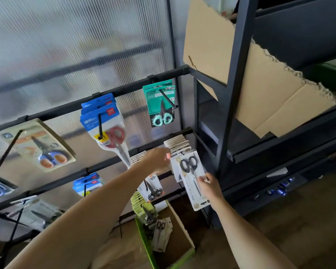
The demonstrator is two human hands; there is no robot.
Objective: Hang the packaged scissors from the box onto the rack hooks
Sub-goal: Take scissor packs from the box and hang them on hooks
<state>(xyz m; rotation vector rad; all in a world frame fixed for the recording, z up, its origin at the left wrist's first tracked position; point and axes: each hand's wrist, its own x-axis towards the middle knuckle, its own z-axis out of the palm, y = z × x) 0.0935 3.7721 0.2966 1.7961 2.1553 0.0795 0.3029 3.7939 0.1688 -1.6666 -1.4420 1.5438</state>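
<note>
- Black-handled scissors in a white card pack (192, 176): my right hand (209, 186) holds it by its right edge, thumb on the face and fingers curled behind, pinching the card. The pack sits tilted, handles uppermost, its top against the front of the hanging stack.
- Left hand (159, 159) is reaching to the same hook on the rack's middle bar; fingers look bent toward the stack of white packs (177, 143), a painted nail showing. Motion blur, so I cannot tell whether they grip a card or only touch it.
- Stack of white packs hangs at the right end of the middle bar, close to the rack's right upright (177, 105).
- Box (179, 241) on the floor below the rack's right end, cardboard with a green wall; several more white scissors packs (161, 235) lie loose inside it.
- Top bar, right end: teal pack with mint-handled scissors (161, 104) on a hook.
- Top bar, middle: blue packs with red-handled scissors (107, 125).
- Top bar, left end: beige pack with blue and orange handles (37, 145).
- Lower bars: more blue packs (86, 184) at the middle, a grey-black pair (152, 188) under my left wrist, pale green packs (142, 206) just above the box.
- Ribbed translucent panel (76, 39) behind the rack.
- Dark metal shelving (239, 78) stands just right of the rack, with a torn flattened carton (260, 78) leaning on its shelf.
</note>
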